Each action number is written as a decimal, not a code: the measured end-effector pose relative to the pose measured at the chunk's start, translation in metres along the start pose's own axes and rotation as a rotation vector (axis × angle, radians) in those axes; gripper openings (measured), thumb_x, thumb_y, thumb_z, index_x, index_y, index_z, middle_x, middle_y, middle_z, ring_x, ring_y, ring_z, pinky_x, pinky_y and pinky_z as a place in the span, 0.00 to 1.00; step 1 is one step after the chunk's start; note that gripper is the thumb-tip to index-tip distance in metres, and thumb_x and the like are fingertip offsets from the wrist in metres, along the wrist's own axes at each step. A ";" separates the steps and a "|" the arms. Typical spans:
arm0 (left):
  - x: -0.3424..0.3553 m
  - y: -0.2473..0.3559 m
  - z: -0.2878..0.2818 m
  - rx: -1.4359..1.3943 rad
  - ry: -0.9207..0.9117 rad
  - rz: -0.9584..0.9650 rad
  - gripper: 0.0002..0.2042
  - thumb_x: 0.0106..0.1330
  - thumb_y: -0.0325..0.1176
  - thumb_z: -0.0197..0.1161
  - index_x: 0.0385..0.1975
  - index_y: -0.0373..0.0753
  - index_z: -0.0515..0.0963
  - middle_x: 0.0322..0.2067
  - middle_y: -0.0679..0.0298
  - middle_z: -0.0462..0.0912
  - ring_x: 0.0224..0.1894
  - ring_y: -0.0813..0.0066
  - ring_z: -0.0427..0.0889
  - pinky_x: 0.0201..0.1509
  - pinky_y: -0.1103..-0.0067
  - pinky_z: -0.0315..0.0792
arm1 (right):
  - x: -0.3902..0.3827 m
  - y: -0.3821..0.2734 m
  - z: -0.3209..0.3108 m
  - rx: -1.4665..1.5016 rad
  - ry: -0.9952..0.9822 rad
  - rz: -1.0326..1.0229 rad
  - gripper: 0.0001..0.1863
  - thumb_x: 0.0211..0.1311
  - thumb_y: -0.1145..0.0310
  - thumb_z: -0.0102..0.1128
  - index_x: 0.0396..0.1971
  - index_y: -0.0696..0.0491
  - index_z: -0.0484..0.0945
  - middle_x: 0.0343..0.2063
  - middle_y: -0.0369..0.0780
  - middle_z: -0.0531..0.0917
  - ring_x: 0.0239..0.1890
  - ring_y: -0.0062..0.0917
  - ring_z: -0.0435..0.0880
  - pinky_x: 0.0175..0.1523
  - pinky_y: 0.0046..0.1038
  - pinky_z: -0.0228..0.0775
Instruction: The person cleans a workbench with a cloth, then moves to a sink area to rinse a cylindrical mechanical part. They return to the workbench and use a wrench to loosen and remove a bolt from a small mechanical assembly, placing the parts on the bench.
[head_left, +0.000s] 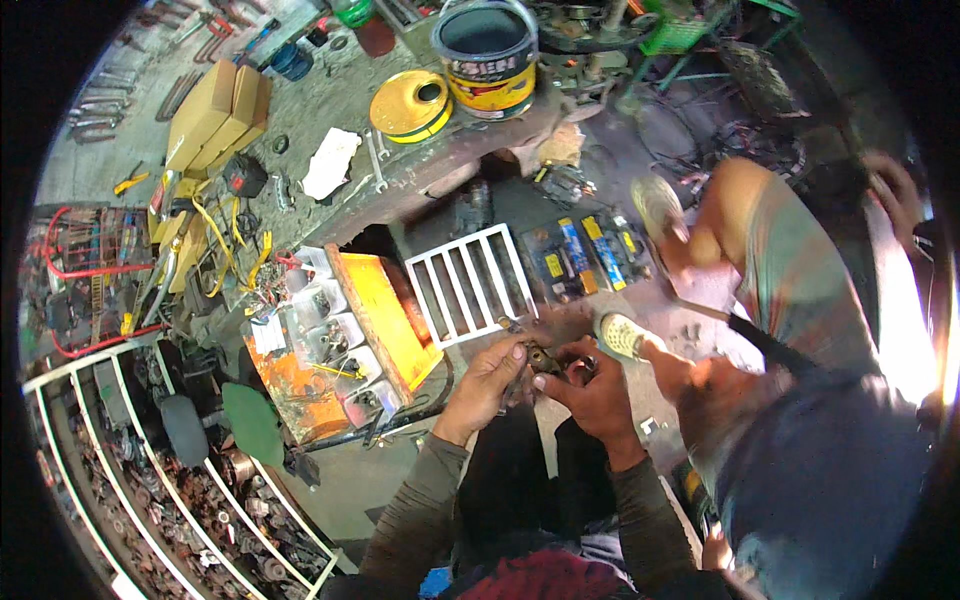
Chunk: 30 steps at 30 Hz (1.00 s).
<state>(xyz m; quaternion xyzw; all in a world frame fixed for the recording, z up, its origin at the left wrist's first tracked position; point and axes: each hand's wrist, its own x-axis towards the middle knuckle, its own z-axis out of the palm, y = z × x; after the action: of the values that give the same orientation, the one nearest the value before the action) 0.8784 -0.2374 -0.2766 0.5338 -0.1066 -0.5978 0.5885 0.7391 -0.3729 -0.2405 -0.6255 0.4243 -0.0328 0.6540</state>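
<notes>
Above my knees, both hands meet around a small brass-coloured metal part (pixel 541 357), whose exact kind I cannot make out. My left hand (pixel 483 388) is closed on its left side, thumb up against it. From the other side my right hand (pixel 600 398) grips it with bent fingers, the thumb lying along its lower edge. A dark, shiny bit (pixel 580 370) shows by the right fingers; whether it belongs to the same part is unclear. Just beyond the hands, a white metal rack (pixel 484 322) lies on the floor.
To the left stands an orange drawer unit (pixel 385 318) with clear bins (pixel 335 340) of small parts. Another person (pixel 810 450) sits close on my right. Farther off are a bucket (pixel 488 60), a yellow can (pixel 411 105), wrenches (pixel 377 160) and cardboard boxes (pixel 215 115).
</notes>
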 end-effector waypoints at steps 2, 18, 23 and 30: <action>-0.030 0.025 0.011 0.040 -0.102 0.011 0.23 0.82 0.49 0.52 0.62 0.37 0.78 0.39 0.68 0.84 0.28 0.87 0.74 0.29 0.86 0.67 | -0.042 -0.013 0.000 0.066 0.017 0.066 0.22 0.55 0.61 0.82 0.44 0.58 0.83 0.36 0.35 0.86 0.35 0.15 0.81 0.43 0.21 0.74; -0.205 0.086 0.226 0.245 -0.598 -0.011 0.18 0.82 0.39 0.54 0.59 0.32 0.77 0.42 0.64 0.86 0.31 0.84 0.82 0.26 0.86 0.72 | -0.374 -0.040 -0.019 0.655 0.502 -0.342 0.26 0.67 0.76 0.70 0.63 0.59 0.72 0.42 0.38 0.87 0.43 0.15 0.81 0.50 0.22 0.75; -0.268 0.046 0.305 0.457 -0.775 0.009 0.17 0.82 0.39 0.54 0.59 0.32 0.78 0.40 0.66 0.85 0.29 0.85 0.79 0.26 0.87 0.70 | -0.481 -0.001 -0.022 0.779 0.752 -0.462 0.23 0.67 0.69 0.72 0.59 0.61 0.77 0.33 0.36 0.86 0.32 0.16 0.81 0.37 0.18 0.71; -0.343 -0.031 0.375 0.470 -0.900 -0.215 0.15 0.81 0.37 0.57 0.57 0.34 0.78 0.38 0.67 0.84 0.27 0.86 0.77 0.25 0.88 0.68 | -0.583 0.057 0.001 0.983 1.085 -0.453 0.21 0.67 0.72 0.71 0.57 0.60 0.79 0.32 0.40 0.88 0.26 0.13 0.78 0.24 0.15 0.60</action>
<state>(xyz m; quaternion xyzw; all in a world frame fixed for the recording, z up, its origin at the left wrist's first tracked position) 0.4836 -0.1365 0.0286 0.3497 -0.4250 -0.7852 0.2837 0.3398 -0.0247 0.0106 -0.2306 0.4842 -0.6534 0.5343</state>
